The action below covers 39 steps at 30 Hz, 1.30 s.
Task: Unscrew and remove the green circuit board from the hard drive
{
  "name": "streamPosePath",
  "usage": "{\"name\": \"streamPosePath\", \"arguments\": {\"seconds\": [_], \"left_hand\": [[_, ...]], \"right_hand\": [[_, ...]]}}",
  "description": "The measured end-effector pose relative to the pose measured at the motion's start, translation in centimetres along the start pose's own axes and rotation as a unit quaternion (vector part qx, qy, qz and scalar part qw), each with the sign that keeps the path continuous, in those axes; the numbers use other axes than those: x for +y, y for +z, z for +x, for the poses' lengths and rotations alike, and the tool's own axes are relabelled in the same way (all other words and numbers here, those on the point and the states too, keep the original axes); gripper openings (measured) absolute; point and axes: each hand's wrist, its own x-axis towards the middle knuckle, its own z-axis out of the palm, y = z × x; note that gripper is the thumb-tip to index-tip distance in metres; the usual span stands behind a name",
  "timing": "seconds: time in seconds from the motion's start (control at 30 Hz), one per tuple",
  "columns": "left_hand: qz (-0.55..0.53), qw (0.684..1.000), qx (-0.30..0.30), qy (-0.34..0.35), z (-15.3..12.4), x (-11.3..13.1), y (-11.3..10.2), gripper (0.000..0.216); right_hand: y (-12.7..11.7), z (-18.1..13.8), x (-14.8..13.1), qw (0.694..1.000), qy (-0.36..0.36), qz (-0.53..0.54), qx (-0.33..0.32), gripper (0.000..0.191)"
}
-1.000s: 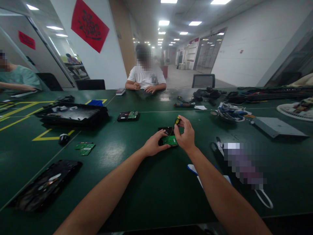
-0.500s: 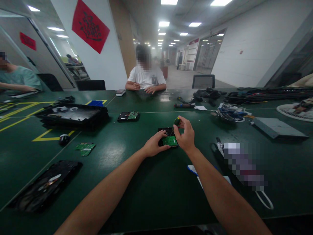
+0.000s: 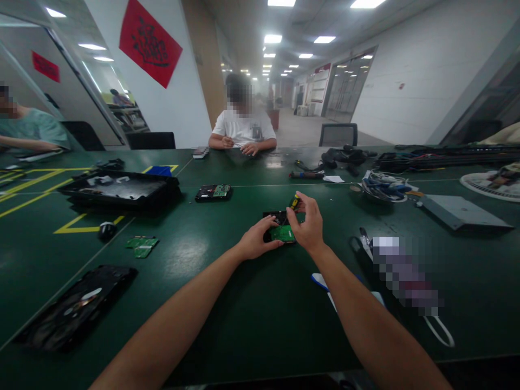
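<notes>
I'm working on a hard drive [image 3: 280,227] with a screwdriver [image 3: 294,203].
My left hand [image 3: 257,240] presses its fingers on the drive's edge; my right hand [image 3: 309,226] pinches the yellow-and-black screwdriver handle upright over it.

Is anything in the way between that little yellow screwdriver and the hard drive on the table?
Nothing visible is. The right hand holds the screwdriver upright just over the far part of the hard drive. The left hand grips the drive's near left side, clear of the tool. The tip itself is hidden.
</notes>
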Motion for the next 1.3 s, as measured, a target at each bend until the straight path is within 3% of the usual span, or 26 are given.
{"name": "streamPosePath", "arguments": {"seconds": [1.3], "left_hand": [[0.0,1.0,0.003,0.0,-0.01,-0.46,0.24,0.063]], "right_hand": [[-0.02,0.18,-0.12,1.0,-0.006,0.003,0.012,0.045]]}}
